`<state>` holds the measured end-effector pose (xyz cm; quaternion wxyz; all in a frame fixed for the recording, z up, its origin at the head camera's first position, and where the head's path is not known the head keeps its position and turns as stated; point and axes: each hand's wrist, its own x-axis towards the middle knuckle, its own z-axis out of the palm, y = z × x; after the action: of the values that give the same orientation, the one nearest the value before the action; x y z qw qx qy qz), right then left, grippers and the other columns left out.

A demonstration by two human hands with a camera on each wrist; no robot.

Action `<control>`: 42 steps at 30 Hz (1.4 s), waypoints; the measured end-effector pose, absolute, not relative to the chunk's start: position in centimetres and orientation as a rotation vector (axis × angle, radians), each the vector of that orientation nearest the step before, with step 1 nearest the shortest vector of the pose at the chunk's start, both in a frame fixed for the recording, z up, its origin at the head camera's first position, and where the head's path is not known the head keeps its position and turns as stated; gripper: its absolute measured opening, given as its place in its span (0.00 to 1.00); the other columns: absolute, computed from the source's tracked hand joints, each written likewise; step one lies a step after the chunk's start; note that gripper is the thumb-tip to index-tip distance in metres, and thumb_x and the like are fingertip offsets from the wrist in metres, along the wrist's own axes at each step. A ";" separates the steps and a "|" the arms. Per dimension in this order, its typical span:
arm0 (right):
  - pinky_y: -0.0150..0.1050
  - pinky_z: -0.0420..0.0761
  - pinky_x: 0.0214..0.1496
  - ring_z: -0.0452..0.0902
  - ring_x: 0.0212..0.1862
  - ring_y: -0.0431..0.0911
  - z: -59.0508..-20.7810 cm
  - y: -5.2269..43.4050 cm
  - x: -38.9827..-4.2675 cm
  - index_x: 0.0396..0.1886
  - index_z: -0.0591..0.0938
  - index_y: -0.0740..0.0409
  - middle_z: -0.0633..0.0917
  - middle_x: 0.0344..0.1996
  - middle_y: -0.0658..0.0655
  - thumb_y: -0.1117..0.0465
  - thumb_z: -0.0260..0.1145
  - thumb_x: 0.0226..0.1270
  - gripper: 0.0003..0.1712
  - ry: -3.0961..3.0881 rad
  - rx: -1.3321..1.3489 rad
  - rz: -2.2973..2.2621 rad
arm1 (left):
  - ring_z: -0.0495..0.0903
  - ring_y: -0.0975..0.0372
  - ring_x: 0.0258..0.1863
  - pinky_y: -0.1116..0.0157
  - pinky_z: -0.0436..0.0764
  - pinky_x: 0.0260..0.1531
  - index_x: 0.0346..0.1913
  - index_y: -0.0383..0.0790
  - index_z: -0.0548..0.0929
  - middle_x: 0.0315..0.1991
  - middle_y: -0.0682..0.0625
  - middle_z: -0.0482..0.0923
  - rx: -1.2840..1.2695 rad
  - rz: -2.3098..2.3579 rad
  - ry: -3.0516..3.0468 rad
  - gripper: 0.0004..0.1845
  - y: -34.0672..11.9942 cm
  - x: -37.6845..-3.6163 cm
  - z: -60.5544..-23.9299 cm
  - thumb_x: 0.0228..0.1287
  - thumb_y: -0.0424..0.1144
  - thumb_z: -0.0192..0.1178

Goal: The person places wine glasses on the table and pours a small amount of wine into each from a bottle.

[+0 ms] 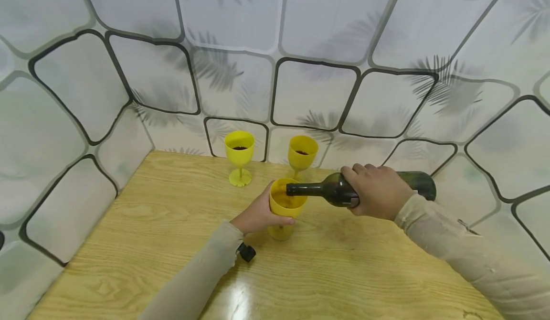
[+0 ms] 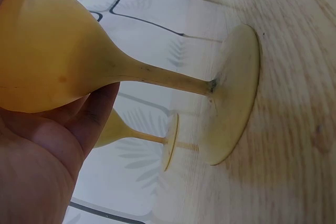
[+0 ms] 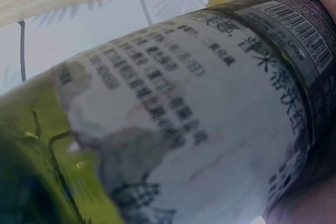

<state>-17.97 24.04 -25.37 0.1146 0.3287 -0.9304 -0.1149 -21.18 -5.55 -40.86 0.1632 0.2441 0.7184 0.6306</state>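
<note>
My left hand (image 1: pixel 257 215) grips the bowl of a yellow goblet (image 1: pixel 285 204) that stands on the wooden table (image 1: pixel 172 243). In the left wrist view my left hand (image 2: pixel 42 145) is wrapped around the goblet's bowl (image 2: pixel 47 51), and its foot rests flat on the wood. My right hand (image 1: pixel 378 190) holds a dark green bottle (image 1: pixel 331 188) tipped sideways, its mouth over the goblet's rim. The right wrist view is filled by the bottle's white printed label (image 3: pixel 210 108). Two more yellow goblets (image 1: pixel 239 155) (image 1: pixel 302 154) with dark liquid stand behind, by the wall.
A small black cap (image 1: pixel 247 252) lies on the table beside my left sleeve. Patterned wall panels (image 1: pixel 129 71) close in the table at the back and on the left. A second goblet (image 2: pixel 142 135) shows behind the held one in the left wrist view.
</note>
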 end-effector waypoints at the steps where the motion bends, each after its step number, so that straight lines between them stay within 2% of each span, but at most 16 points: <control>1: 0.46 0.81 0.26 0.75 0.26 0.46 -25.4 24.0 -18.0 0.46 0.75 0.56 0.78 0.28 0.52 0.47 0.82 0.40 0.36 -2.726 0.965 -0.337 | 0.76 0.57 0.60 0.51 0.74 0.65 0.72 0.53 0.60 0.62 0.52 0.74 0.698 1.798 2.049 0.46 -5.6 -21.2 -40.9 0.57 0.35 0.78; 42: 0.46 0.80 0.25 0.75 0.26 0.47 -24.8 23.9 -17.6 0.44 0.74 0.55 0.77 0.27 0.52 0.49 0.82 0.41 0.34 -2.742 0.962 -0.355 | 0.75 0.58 0.62 0.50 0.73 0.66 0.72 0.54 0.61 0.63 0.53 0.73 0.697 1.790 2.059 0.46 -5.6 -21.3 -41.1 0.57 0.35 0.79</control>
<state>-17.62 23.90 -24.78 0.1071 0.3267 -0.9313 -0.1205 -21.28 -5.55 -41.08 0.1621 0.2442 0.7215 0.6274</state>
